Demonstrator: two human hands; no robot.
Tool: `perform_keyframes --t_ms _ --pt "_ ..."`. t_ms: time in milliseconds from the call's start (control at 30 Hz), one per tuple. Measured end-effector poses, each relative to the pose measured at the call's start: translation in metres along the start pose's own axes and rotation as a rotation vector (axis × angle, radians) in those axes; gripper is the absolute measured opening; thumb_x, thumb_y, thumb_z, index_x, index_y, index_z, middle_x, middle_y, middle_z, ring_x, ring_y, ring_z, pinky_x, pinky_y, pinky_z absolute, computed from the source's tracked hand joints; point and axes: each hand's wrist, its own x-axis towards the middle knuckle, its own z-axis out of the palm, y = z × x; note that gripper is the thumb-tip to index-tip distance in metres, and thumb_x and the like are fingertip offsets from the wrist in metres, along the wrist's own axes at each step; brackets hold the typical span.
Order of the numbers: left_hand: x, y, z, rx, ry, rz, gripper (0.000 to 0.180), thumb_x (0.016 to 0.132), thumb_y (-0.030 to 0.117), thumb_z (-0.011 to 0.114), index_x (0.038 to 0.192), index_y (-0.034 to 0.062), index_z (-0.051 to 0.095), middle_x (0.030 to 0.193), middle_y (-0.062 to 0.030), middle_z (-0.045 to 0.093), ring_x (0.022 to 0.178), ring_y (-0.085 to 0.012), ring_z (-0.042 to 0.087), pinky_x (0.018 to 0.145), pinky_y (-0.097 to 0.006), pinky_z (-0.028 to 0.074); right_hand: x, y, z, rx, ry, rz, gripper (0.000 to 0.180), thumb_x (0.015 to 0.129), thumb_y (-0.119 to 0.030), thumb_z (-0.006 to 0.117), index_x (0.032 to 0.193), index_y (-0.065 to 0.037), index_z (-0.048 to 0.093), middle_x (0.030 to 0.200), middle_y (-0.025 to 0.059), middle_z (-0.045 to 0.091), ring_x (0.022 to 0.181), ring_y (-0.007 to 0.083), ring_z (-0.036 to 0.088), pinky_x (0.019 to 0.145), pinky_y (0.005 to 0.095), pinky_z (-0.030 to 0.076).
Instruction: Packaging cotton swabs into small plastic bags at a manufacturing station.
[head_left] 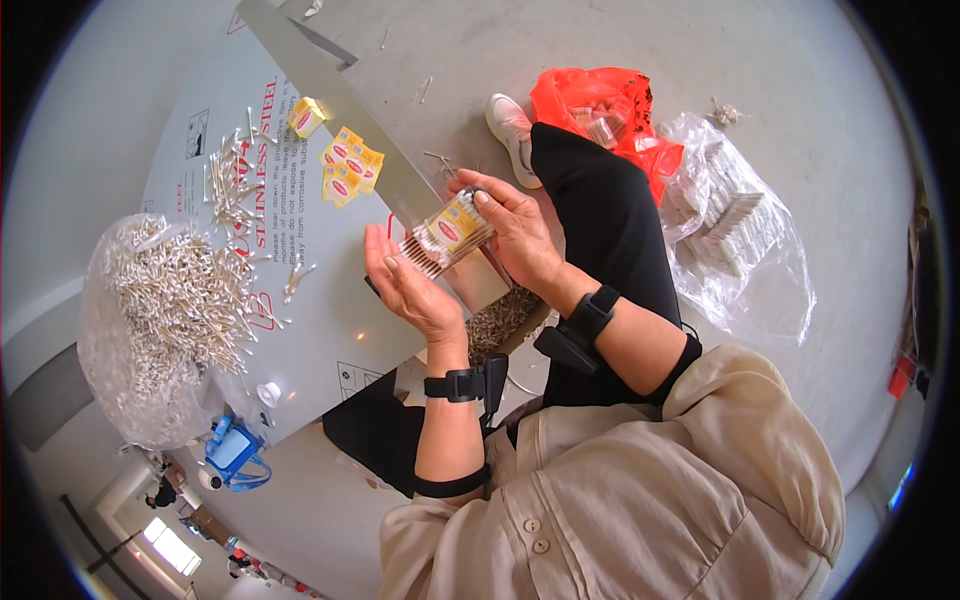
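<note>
Between my hands is a small clear pack of cotton swabs (pixel 432 254) with a yellow label showing through, held tilted above the table's near edge. My right hand (pixel 522 238) grips its right end, the thumb lying on top near the label. At the other end, where a row of swab tips shows, my left hand (pixel 418 298) cups the pack with fingers and thumb. Just beyond, yellow label cards (pixel 350 168) lie spread on the steel-coloured table (pixel 325 270), with a small stack of cards (pixel 307 117) farther off.
A large clear bag of loose cotton swabs (pixel 175 300) spills over the table's left side. More loose swabs (pixel 232 185) lie beyond it. On the floor at right are a red plastic bag (pixel 650 150) and a clear bag of packs (pixel 735 215). A swab-filled box (pixel 505 322) stands below my hands.
</note>
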Motion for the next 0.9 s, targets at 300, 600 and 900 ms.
perform_keyframes --t_ms 300,600,900 --pt "0.0 -0.002 0.012 -0.121 -0.022 -0.069 0.059 0.104 0.038 0.039 0.142 -0.0073 0.034 0.149 -0.0222 0.035 0.139 -0.0317 0.035 0.118 -0.044 0.025 -0.002 -0.001 0.005 0.035 -0.01 -0.014 0.036 0.103 -0.009 0.047 0.136 0.003 0.049 0.133 0.0154 0.057 0.125 0.0247 0.054 0.107 0.0382 0.046" --pt "-0.015 0.002 0.009 0.004 -0.028 -0.022 0.061 0.105 0.04 0.038 0.144 -0.0066 0.031 0.152 -0.023 0.031 0.142 -0.0322 0.029 0.119 -0.045 0.022 -0.013 0.0 0.009 0.129 0.198 0.0 0.063 0.087 0.004 0.065 0.143 0.001 0.036 0.137 0.0181 0.054 0.123 0.0248 0.055 0.104 0.0369 0.046" --pt "-0.015 0.006 0.016 -0.089 -0.05 -0.044 0.064 0.105 0.04 0.037 0.147 -0.0061 0.024 0.154 -0.0261 0.024 0.144 -0.0349 0.025 0.12 -0.046 0.02 -0.013 0.005 0.017 0.016 0.287 -0.032 0.059 0.084 0.005 0.069 0.137 0.002 0.044 0.125 0.0146 0.063 0.109 0.0199 0.062 0.096 0.0311 0.052"
